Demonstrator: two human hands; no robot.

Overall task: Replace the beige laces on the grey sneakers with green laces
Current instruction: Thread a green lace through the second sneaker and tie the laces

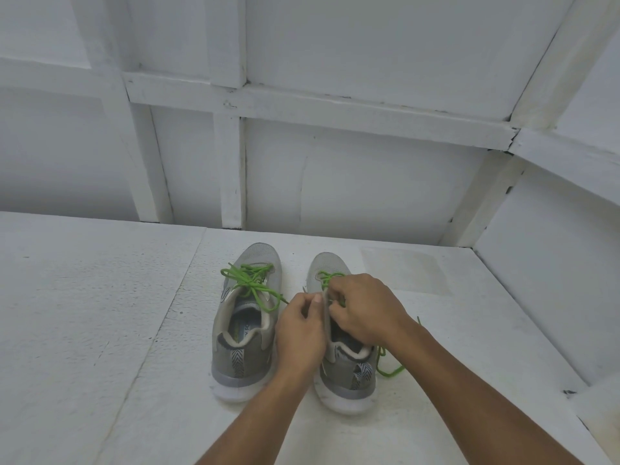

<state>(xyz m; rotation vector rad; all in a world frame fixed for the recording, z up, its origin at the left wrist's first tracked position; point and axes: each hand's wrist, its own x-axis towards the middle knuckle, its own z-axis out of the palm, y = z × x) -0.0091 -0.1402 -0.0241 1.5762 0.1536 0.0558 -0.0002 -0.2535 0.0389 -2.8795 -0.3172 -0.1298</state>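
Observation:
Two grey sneakers stand side by side on the white floor, toes pointing away from me. The left sneaker (246,317) carries a green lace (251,283) tied in a loose bow. On the right sneaker (345,370) another green lace (327,277) is threaded near the toe, and its free end (385,365) trails on the floor to the right of the heel. My left hand (300,330) pinches the left edge of the right sneaker's upper. My right hand (364,308) is curled over the tongue area and pinches the green lace there. No beige lace is in view.
The sneakers sit on a white foam-like floor (100,313) with seams. A white panelled wall (335,182) rises close behind the toes, and another white wall (553,280) closes in on the right.

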